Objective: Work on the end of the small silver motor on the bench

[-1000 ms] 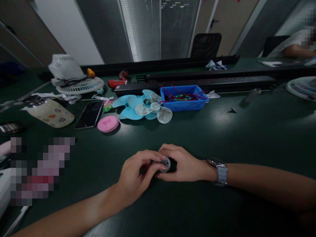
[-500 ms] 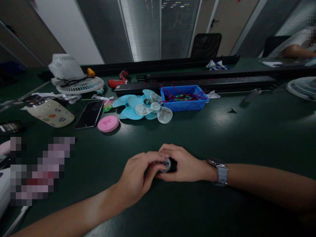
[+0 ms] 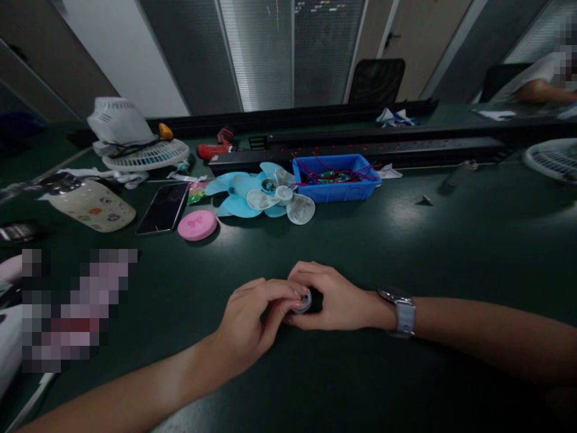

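From the head view, we are holding a small round motor (image 3: 306,300) just above the counter (image 3: 451,240), near its front edge, about midway along. Our right hand (image 3: 336,299) is wrapping around its dark body, and our left hand (image 3: 252,322) is pinching its pale metal end with the fingertips (image 3: 288,304). It is looking rigid, smooth and compact, likely dense for its size, so we are judging the cylindrical sides the surest place to grip. Open counter is lying right of and behind our hands. The fan blades (image 3: 261,195), blue bin (image 3: 336,189), pink disc (image 3: 197,225) and phone (image 3: 163,208) are sitting well apart, toward the back.
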Demonstrator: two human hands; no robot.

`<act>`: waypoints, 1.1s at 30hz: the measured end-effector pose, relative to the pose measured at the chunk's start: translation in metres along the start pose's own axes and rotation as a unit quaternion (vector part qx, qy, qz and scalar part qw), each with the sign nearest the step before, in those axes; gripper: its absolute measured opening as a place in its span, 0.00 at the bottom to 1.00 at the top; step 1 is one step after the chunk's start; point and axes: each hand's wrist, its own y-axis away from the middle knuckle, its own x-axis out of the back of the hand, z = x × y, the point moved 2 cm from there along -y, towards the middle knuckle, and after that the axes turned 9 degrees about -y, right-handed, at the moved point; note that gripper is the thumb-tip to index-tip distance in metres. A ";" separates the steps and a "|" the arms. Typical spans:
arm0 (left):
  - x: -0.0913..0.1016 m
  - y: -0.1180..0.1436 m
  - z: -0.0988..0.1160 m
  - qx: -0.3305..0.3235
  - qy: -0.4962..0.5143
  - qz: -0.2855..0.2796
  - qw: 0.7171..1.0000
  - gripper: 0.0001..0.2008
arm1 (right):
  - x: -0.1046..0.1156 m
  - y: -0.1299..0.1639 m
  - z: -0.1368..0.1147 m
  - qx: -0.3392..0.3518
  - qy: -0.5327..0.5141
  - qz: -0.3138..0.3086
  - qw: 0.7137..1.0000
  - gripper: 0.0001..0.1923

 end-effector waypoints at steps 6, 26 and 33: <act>0.000 0.000 0.000 0.004 0.013 -0.004 1.000 0.10 | 0.000 0.000 0.000 -0.004 0.002 -0.005 1.000 0.13; 0.001 -0.001 0.002 -0.024 -0.003 -0.012 1.000 0.11 | 0.001 0.000 0.000 0.002 0.009 -0.014 1.000 0.14; 0.002 -0.002 0.002 -0.029 -0.001 -0.011 1.000 0.11 | 0.001 0.000 0.000 0.003 0.005 -0.007 1.000 0.13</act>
